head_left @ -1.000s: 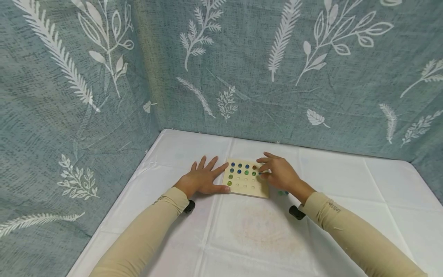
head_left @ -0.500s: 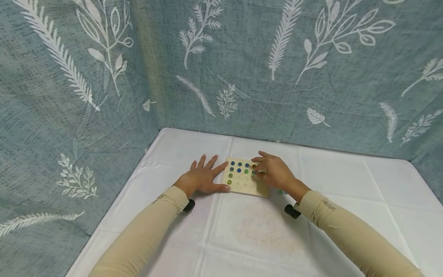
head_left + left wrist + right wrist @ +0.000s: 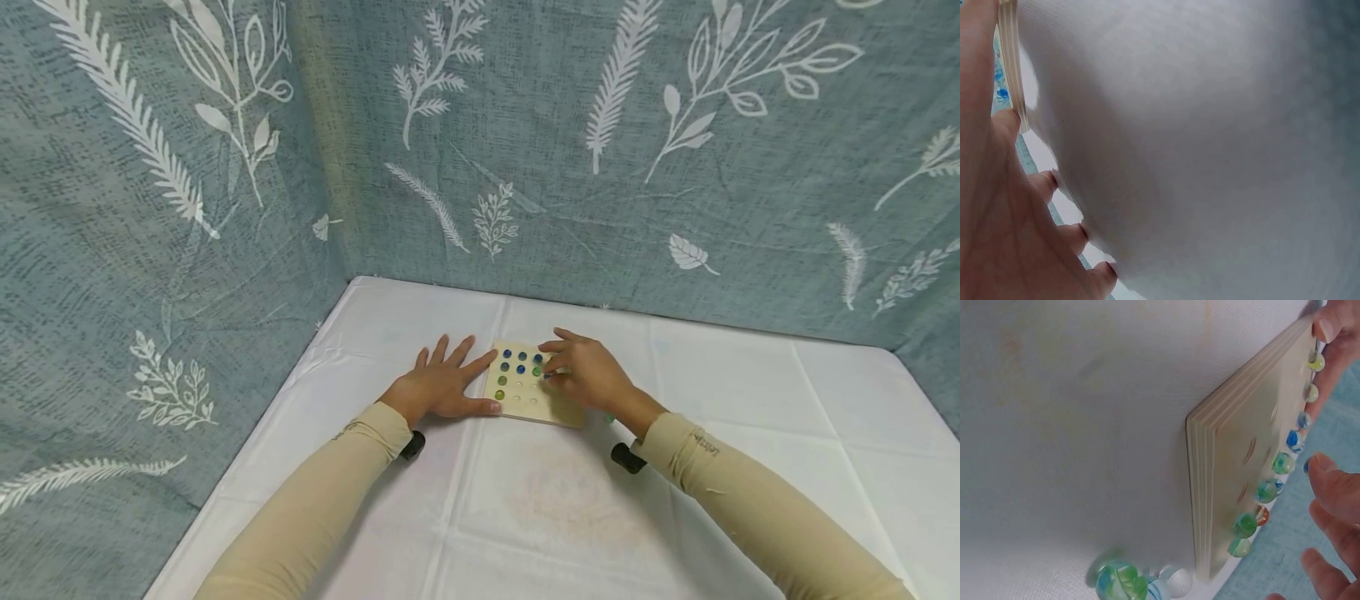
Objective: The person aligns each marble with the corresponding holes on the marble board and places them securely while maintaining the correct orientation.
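A pale wooden board [image 3: 558,413] with rows of round hollows lies on the table, and glass marbles sit in several of them. My left hand [image 3: 444,393] rests with spread fingers at the board's left side, its thumb and index fingertip touching the edge. Above the board, my right hand [image 3: 596,375] pinches a small blue marble [image 3: 1306,465] between thumb and fingertips. Blue marbles [image 3: 521,369] and a yellow-green marble [image 3: 499,395] show in the left part of the board. The right hand covers part of the board's right side in the head view.
Loose marbles, among them a green one [image 3: 1124,582] and a clear one [image 3: 1175,581], lie on the white tablecloth [image 3: 525,517] beside the board's right edge. A blue-green leaf-patterned curtain [image 3: 547,233] stands behind the table and along its left.
My right hand has moved left over the board with the blue marble, and now covers marbles near the board's right side. My left hand has stayed in place.
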A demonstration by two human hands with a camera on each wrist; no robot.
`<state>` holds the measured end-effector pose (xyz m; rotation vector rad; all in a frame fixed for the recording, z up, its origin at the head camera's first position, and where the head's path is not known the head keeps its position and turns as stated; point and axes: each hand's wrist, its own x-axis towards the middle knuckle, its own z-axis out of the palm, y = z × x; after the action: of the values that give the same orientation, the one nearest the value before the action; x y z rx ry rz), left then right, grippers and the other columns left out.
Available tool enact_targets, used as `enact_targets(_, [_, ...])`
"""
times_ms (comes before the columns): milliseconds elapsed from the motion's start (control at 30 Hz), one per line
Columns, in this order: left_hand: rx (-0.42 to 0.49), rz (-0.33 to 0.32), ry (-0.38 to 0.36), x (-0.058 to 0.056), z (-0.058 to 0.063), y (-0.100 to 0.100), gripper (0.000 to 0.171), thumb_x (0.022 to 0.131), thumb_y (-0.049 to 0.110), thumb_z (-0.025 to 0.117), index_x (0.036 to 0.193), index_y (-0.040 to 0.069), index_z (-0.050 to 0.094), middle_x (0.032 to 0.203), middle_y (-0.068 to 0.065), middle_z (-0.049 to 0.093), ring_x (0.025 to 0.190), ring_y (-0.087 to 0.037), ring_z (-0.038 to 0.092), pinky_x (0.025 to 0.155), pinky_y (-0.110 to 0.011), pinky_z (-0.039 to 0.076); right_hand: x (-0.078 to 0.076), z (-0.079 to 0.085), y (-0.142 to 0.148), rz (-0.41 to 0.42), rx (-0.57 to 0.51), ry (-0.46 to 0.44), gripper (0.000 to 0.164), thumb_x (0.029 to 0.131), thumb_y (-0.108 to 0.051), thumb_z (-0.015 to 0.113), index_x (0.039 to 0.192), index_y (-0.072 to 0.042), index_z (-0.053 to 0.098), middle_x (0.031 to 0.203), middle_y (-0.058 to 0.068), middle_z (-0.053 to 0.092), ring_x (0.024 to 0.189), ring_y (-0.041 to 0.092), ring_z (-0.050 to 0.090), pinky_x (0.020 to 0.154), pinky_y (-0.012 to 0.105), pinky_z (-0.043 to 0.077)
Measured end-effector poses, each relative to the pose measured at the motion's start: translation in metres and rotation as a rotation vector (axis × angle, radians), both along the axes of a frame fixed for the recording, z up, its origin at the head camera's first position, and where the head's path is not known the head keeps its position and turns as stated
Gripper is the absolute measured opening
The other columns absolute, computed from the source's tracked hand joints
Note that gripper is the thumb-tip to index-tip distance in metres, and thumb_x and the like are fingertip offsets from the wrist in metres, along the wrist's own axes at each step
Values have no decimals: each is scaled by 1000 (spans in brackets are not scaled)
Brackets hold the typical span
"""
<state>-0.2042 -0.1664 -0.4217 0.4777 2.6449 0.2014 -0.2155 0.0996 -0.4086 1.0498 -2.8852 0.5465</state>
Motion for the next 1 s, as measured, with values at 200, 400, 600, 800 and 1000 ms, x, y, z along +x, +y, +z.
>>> enact_targets(200, [-7, 3, -1, 0, 1, 0, 92, 95, 77, 50, 168, 39, 10, 178, -9, -3, 162, -48, -8, 129, -69, 5, -1, -1, -4, -3, 12, 2, 11, 90, -6, 78, 98, -9, 84, 137, 15, 71, 147, 43, 49, 118, 54, 44])
enact_targets(400, [-6, 0, -3, 0, 1, 0, 91, 96, 77, 50, 168, 39, 10, 178, -8, -4, 162, -48, -8, 129, -69, 5, -1, -1, -7, -5, 2, -5, 10, 91, -6, 78, 97, -8, 85, 137, 14, 71, 147, 43, 49, 118, 54, 44])
enact_targets(600, [-8, -3, 3, -1, -1, 0, 91, 96, 77, 50, 168, 39, 10, 178, -8, -3, 162, -48, -7, 129, -69, 6, 0, -1, -9, -7, 7, -7, 11, 91, -8, 78, 99, -7, 84, 137, 14, 71, 147, 43, 49, 118, 55, 44])
enact_targets(800, [-15, 6, 2, 0, 0, 0, 91, 95, 78, 50, 168, 40, 10, 178, -8, -3, 162, -48, -6, 129, -68, 6, 0, -1, -13, -7, 21, -13, 12, 91, -8, 78, 102, -7, 84, 139, 14, 70, 147, 42, 49, 119, 55, 43])
enact_targets(1000, [-14, 5, 5, 0, 0, 0, 92, 95, 77, 50, 168, 39, 10, 178, -8, -3, 162, -48, -7, 129, -69, 6, 0, -2, -14, -15, 22, -23, 13, 91, -8, 78, 102, -8, 84, 139, 14, 70, 148, 41, 48, 120, 54, 43])
